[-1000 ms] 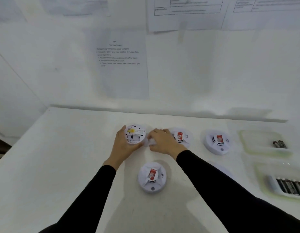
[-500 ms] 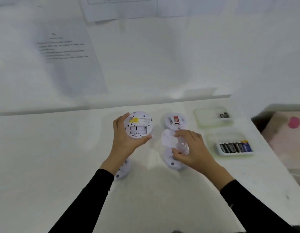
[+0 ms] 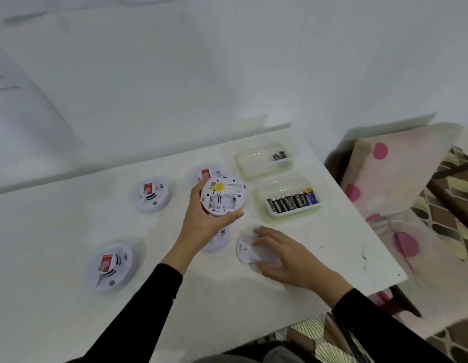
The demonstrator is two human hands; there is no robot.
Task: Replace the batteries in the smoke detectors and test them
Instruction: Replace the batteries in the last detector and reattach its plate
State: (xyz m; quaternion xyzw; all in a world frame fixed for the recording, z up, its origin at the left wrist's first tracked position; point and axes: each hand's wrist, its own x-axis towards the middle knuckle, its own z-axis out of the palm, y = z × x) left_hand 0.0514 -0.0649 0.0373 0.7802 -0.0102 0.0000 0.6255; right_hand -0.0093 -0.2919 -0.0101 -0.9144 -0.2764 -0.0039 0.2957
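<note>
Head view: your left hand (image 3: 204, 224) grips a detector (image 3: 223, 193) back-up above the table (image 3: 57, 231), fingers and thumb curled round its rim, its battery bay showing empty. Your right hand (image 3: 288, 258) lies with fingers nearly straight on a white plate (image 3: 244, 248) at 5 o'clock from it. A battery tray (image 3: 288, 213) sits just at 3 o'clock, and a second tray (image 3: 254, 163) holding two cells is at 1. More detectors crowd in at 11 (image 3: 204, 174), at 6 under your wrist (image 3: 218, 239), at 9 (image 3: 150, 193) and at 8 (image 3: 111, 265). The table edge (image 3: 364, 231) runs close beyond the trays, with a spotted cushion (image 3: 400, 184) past it. White tabletop stretches wide toward 7.
</note>
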